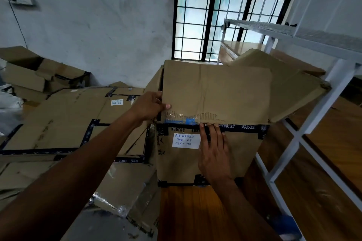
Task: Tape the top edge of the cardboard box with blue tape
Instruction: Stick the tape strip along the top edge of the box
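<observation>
Reaching over a box (207, 154) that stands on a wooden table (195, 211), a person works its near top edge with both hands. The left hand (148, 106) grasps the left corner of the raised flap (215, 92), thumb laid on the flap's face and fingers curled behind it. The right hand (213, 148) lies flat on the box's front, fingers straight and released, their tips pressing the dark printed tape (241, 127) that runs along the top edge. A short bit of blue tape (188, 120) shows at the torn lower rim of the flap, between the two hands and just above the dark band. A white label (186, 141) with handwriting sits on the front, just beside the right hand's thumb.

Left of the box, flattened cartons (64, 119) lie piled against a stained wall (88, 15). A barred window (215, 11) stands behind the box, and a white metal rack (305, 92) rises to its right, close against a second open flap (293, 88).
</observation>
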`<state>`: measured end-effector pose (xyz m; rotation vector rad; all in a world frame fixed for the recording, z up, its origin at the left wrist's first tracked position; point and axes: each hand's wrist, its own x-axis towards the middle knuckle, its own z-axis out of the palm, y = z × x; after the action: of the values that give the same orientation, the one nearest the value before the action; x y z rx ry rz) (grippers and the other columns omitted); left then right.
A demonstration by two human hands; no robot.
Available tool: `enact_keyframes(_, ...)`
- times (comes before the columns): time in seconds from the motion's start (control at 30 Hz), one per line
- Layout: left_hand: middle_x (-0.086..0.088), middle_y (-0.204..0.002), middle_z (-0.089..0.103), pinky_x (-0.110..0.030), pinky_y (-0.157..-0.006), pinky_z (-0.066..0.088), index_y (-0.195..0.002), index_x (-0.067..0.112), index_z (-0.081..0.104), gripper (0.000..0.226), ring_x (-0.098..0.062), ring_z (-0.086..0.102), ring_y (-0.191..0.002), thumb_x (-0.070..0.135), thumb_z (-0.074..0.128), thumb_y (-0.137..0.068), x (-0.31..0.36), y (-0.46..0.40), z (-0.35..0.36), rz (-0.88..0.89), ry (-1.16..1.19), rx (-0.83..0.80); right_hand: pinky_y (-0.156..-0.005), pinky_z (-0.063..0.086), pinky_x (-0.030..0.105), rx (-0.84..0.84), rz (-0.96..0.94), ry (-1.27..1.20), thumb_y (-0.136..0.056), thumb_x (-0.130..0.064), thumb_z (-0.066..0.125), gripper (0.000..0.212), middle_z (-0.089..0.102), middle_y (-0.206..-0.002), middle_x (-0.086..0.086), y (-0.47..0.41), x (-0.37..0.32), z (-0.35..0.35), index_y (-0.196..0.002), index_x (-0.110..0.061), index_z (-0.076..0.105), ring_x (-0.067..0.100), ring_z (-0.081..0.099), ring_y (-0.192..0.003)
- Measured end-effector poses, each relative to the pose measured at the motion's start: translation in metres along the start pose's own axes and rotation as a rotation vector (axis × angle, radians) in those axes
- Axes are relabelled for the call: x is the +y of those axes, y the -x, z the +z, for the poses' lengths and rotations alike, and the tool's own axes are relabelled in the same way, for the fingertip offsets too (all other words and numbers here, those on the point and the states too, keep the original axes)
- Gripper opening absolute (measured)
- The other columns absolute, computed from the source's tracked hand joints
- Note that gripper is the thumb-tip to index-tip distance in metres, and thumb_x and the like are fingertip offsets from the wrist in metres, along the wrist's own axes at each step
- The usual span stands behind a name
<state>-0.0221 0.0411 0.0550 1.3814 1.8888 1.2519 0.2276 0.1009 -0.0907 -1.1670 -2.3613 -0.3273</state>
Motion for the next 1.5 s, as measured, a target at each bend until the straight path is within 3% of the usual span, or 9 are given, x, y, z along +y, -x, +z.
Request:
enact_keyframes(0.13, 0.007, -0.101, 0.076, -0.030, -0.077, 0.058, -0.115, 0.022, 0.073, 0.019, -0.013, 0.073, -0.096, 0.021, 0.075, -0.096, 0.001, -0.001, 0.002, -0.006, 0.038, 0.005, -0.126, 0.023, 0.053, -0.006, 0.013, 0.003, -0.086, -0.023, 0.067, 0.098, 0.023, -0.167, 0.017, -0.001, 0.000, 0.000, -0.166, -0.015, 0.011, 0.035, 0.019, -0.158)
enact_keyframes(0.3, -0.005, -0.111, 0.078, -0.052, -0.100, 0.057, -0.114, 0.013, 0.074, 0.024, -0.025, 0.072, -0.106, 0.026, 0.078, -0.094, -0.001, -0.001, -0.002, -0.052, 0.039, 0.007, -0.127, 0.019, 0.052, -0.030, 0.008, 0.015, -0.085, -0.028, 0.069, 0.105, 0.016, -0.170, 0.015, 0.000, 0.000, 0.002, -0.166, -0.016, 0.004, 0.034, 0.011, -0.160)
enact_keyframes(0.47, 0.006, -0.102, 0.073, -0.029, -0.070, 0.055, -0.114, 0.024, 0.071, 0.013, -0.013, 0.069, -0.089, 0.024, 0.070, -0.101, -0.012, 0.005, 0.013, -0.015, 0.015, 0.106, -0.126, 0.022, 0.053, -0.012, 0.011, 0.004, -0.085, -0.028, 0.072, 0.102, 0.021, -0.168, 0.016, 0.001, 0.000, 0.003, -0.166, -0.015, 0.011, 0.035, 0.017, -0.158)
enact_keyframes(0.6, -0.002, -0.103, 0.074, -0.037, -0.081, 0.062, -0.116, 0.025, 0.069, 0.026, -0.017, 0.072, -0.095, 0.018, 0.077, -0.092, -0.029, 0.015, 0.014, -0.019, -0.061, 0.241, -0.125, 0.024, 0.054, 0.012, 0.009, 0.005, -0.087, -0.026, 0.069, 0.097, 0.023, -0.167, 0.017, 0.002, 0.000, 0.002, -0.166, -0.015, 0.014, 0.035, 0.019, -0.158)
enact_keyframes(0.77, 0.007, -0.094, 0.074, -0.023, -0.069, 0.051, -0.101, 0.024, 0.076, 0.007, -0.009, 0.069, -0.086, 0.028, 0.072, -0.097, -0.039, 0.034, 0.018, 0.011, -0.248, 0.358, -0.124, 0.028, 0.056, -0.017, 0.052, -0.041, -0.084, -0.032, 0.074, 0.100, 0.025, -0.165, 0.017, -0.003, -0.007, 0.003, -0.164, -0.016, 0.017, 0.036, 0.021, -0.157)
enact_keyframes(0.97, 0.004, -0.060, 0.073, -0.036, -0.061, 0.062, -0.071, 0.022, 0.076, 0.049, -0.012, 0.070, -0.056, 0.053, 0.057, -0.103, -0.056, 0.061, 0.019, -0.099, -0.235, 0.350, -0.125, 0.025, 0.055, -0.026, 0.032, -0.034, -0.087, -0.032, 0.069, 0.097, 0.021, -0.167, 0.016, -0.004, -0.004, 0.003, -0.165, -0.016, 0.015, 0.035, 0.018, -0.158)
enact_keyframes(1.1, 0.013, -0.063, 0.074, -0.040, -0.067, 0.065, -0.087, 0.028, 0.080, 0.047, 0.000, 0.065, -0.049, 0.061, 0.051, -0.103, -0.072, 0.072, 0.022, -0.149, -0.283, 0.351, -0.125, 0.025, 0.055, -0.017, 0.029, -0.028, -0.088, -0.032, 0.068, 0.096, 0.021, -0.166, 0.016, -0.004, -0.002, 0.004, -0.165, -0.016, 0.014, 0.035, 0.018, -0.157)
enact_keyframes(1.23, 0.015, -0.067, 0.075, -0.033, -0.069, 0.061, -0.119, 0.033, 0.076, 0.047, 0.000, 0.070, -0.068, 0.070, 0.055, -0.096, -0.071, 0.078, 0.036, -0.111, -0.284, 0.294, -0.126, 0.023, 0.055, 0.002, 0.023, -0.027, -0.089, -0.030, 0.066, 0.094, 0.019, -0.167, 0.016, -0.003, -0.001, 0.004, -0.165, -0.016, 0.014, 0.035, 0.016, -0.158)
enact_keyframes(1.5, 0.006, -0.086, 0.073, -0.021, -0.064, 0.045, -0.111, 0.029, 0.063, 0.041, -0.006, 0.069, -0.083, 0.061, 0.074, -0.087, -0.065, 0.080, 0.065, -0.068, -0.043, 0.382, -0.123, 0.029, 0.055, -0.047, 0.010, -0.031, -0.083, -0.030, 0.075, 0.109, 0.017, -0.168, 0.016, 0.000, 0.004, 0.000, -0.166, -0.018, 0.006, 0.035, 0.014, -0.159)
